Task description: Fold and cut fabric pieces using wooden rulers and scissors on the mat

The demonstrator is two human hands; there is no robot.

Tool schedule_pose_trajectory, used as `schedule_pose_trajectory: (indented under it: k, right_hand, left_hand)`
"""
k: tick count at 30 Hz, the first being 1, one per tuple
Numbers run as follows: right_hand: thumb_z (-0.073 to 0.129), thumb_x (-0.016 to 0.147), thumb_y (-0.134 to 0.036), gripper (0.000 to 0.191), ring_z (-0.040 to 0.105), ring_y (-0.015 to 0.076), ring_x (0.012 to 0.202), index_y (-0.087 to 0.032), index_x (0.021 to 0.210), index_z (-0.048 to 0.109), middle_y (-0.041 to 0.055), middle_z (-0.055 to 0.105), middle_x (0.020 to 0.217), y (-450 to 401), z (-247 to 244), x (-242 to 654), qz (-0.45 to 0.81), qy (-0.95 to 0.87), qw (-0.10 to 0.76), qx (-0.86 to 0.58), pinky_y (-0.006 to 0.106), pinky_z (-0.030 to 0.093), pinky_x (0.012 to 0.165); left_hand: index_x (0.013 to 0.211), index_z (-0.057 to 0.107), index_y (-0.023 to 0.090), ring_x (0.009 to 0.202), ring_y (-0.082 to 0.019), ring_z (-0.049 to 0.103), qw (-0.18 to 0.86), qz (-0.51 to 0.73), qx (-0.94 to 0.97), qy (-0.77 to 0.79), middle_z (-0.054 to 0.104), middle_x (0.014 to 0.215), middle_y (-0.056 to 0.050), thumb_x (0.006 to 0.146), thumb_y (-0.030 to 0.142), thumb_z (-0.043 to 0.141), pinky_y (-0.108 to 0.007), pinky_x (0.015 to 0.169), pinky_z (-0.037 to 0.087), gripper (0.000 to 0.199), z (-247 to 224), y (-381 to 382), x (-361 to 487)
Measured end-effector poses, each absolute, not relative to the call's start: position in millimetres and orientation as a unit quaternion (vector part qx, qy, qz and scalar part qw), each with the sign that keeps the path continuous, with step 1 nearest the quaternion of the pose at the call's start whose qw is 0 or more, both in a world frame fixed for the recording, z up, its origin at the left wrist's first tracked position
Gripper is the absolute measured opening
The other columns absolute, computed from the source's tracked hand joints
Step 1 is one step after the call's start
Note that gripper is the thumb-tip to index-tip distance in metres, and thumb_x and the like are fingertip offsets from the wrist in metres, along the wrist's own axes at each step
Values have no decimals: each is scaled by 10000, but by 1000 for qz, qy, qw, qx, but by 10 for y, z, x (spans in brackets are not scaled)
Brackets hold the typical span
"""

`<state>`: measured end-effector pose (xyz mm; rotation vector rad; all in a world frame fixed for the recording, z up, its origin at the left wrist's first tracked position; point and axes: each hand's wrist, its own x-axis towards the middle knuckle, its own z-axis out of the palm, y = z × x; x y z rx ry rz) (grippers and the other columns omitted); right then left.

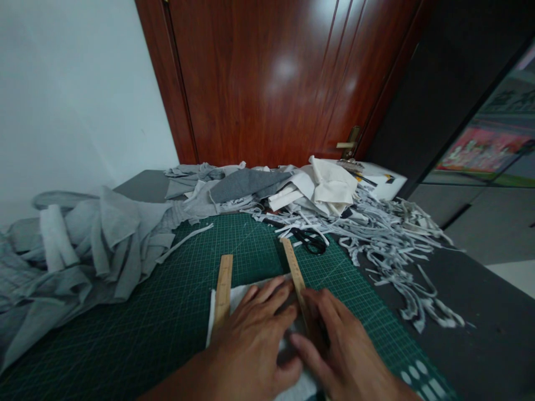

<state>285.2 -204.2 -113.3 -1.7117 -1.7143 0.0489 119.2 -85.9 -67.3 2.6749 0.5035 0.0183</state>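
A piece of light grey fabric (238, 294) lies on the green cutting mat (188, 273), partly covered by my hands. My left hand (254, 340) rests flat on it with fingers spread. One wooden ruler (224, 278) lies along the fabric's left side, its near end hidden under my left hand. A second wooden ruler (292, 262) slants along the right side. My right hand (349, 340) is curled at this ruler, thumb on its left and bent fingers on its right. The lower part of that ruler is mostly hidden.
Black-handled scissors (311, 241) lie beyond the right ruler. Grey cloth (121, 228) is heaped at the left. Cut fabric strips (393, 239) spread over the right side. Folded cream cloth (334, 186) and a white box (384, 178) stand at the back before a wooden door (259, 83).
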Motion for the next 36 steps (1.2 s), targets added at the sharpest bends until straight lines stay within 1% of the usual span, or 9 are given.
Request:
schedule_pose_trajectory:
  k: [5, 10, 15, 20, 24, 27, 29, 32, 36]
  right_hand:
    - [628, 894, -206, 455, 774, 316, 997, -203, 1349, 604, 137, 783, 1123, -2081, -998, 2898, 94, -656, 342, -666, 480, 654, 874]
    - [484, 966, -151, 455, 795, 291, 1029, -187, 1414, 553, 163, 786, 1189, -2114, -902, 3008, 137, -632, 359, -673, 438, 655, 909]
    - [451, 1058, -225, 375, 790, 248, 776, -161, 1406, 576, 113, 799, 965, -2050, -981, 2952, 108, -620, 410, -660, 361, 674, 720]
    - [435, 1053, -162, 403, 760, 337, 1124, -180, 1438, 550, 187, 761, 1259, -1965, -1247, 2841, 3, -630, 401, -665, 537, 648, 960]
    - [456, 1007, -109, 474, 718, 346, 1131, -253, 1444, 566, 167, 708, 1255, -1990, -1258, 2806, -36, -635, 368, -679, 589, 651, 944]
    - [500, 959, -87, 574, 646, 377, 1266, -262, 1505, 524, 193, 603, 1421, -2036, -1204, 2800, -61, -655, 347, -669, 620, 630, 990]
    - [509, 924, -54, 662, 576, 395, 1373, -234, 1560, 474, 208, 536, 1526, -2058, -1201, 2807, -64, -685, 323, -650, 643, 589, 1057]
    - [510, 858, -3, 769, 505, 378, 1465, -158, 1607, 425, 213, 515, 1593, -2067, -1248, 2829, -39, -719, 291, -630, 608, 540, 1141]
    - [517, 819, 4, 805, 468, 363, 1509, -63, 1616, 425, 223, 500, 1635, -2049, -1305, 2848, -8, -729, 248, -638, 574, 497, 1196]
  left_hand:
    - [1556, 530, 210, 1630, -359, 214, 199, 3, 963, 181, 258, 1753, -72, 876, 346, 668, -664, 1298, 222, 707, -695, -874, 1159]
    - [1605, 467, 235, 1627, -376, 213, 208, -5, 961, 181, 247, 1754, -74, 895, 410, 689, -695, 1287, 215, 765, -682, -865, 1155]
    - [1545, 546, 206, 1616, -383, 254, 209, -3, 960, 185, 368, 1716, -114, 878, 409, 709, -683, 1292, 217, 715, -645, -876, 1186]
    - [1572, 513, 244, 1615, -375, 268, 229, 8, 955, 189, 390, 1715, -74, 811, 375, 757, -671, 1301, 221, 811, -666, -863, 1200]
    - [1589, 487, 238, 1606, -370, 297, 232, 16, 954, 189, 440, 1689, -73, 805, 346, 734, -673, 1296, 236, 829, -663, -859, 1207]
    - [1570, 513, 211, 1607, -359, 297, 221, 8, 956, 191, 446, 1685, -87, 807, 333, 709, -645, 1307, 227, 797, -665, -865, 1206]
    - [1552, 534, 202, 1615, -346, 281, 216, 9, 958, 188, 448, 1684, -87, 807, 327, 702, -618, 1318, 217, 774, -673, -868, 1202]
    - [1514, 577, 187, 1610, -355, 292, 220, 16, 957, 187, 467, 1670, -100, 806, 336, 714, -615, 1320, 218, 736, -688, -864, 1195]
    - [1427, 650, 207, 1546, -340, 425, 232, 70, 955, 171, 585, 1578, -98, 779, 326, 754, -590, 1306, 285, 667, -720, -832, 1206]
